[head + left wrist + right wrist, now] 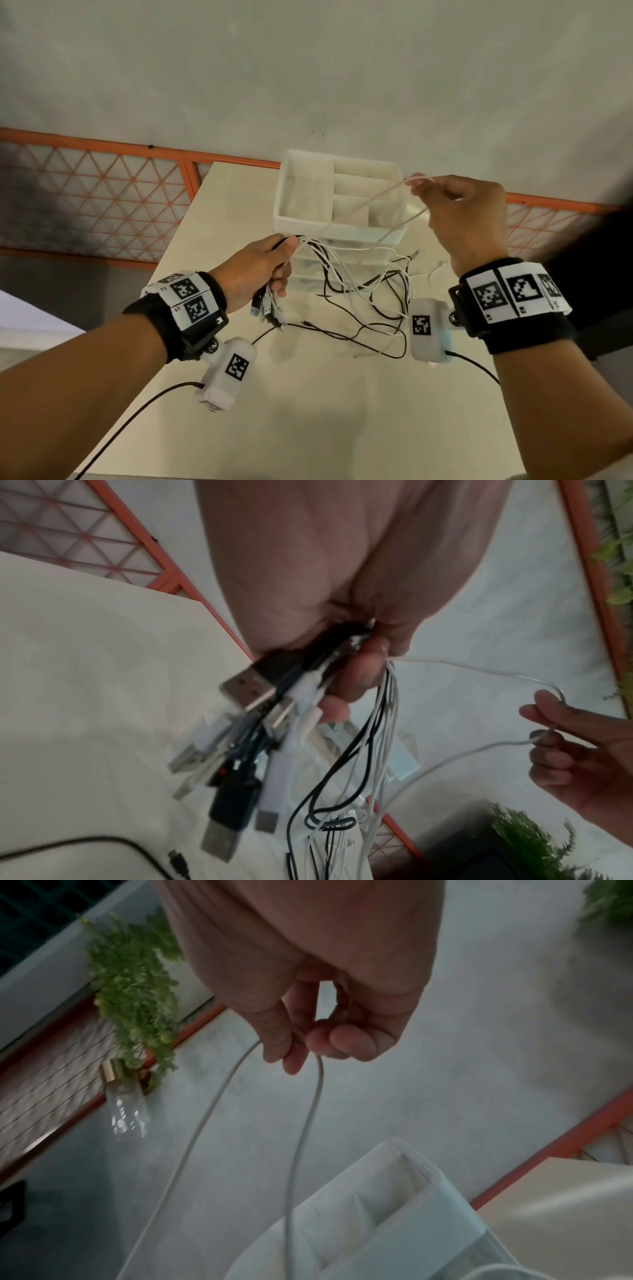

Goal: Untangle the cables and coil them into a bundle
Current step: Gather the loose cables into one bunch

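My left hand (270,267) grips a bunch of black and white cables (346,277) above the table, their USB plugs (269,310) hanging below the fist. In the left wrist view the plugs (253,750) fan out under the fingers (359,674). Loose strands droop in tangled loops onto the table. My right hand (455,212) is raised to the right and pinches a loop of one white cable (373,202) between thumb and fingers. The same white cable (301,1123) hangs in two strands in the right wrist view, below the pinching fingertips (291,1047).
A white divided organiser box (298,219) stands on stacked clear drawers at the table's far edge, right behind the cables. A thin black cable (342,334) lies on the cream table (308,411). An orange lattice railing (102,198) runs behind.
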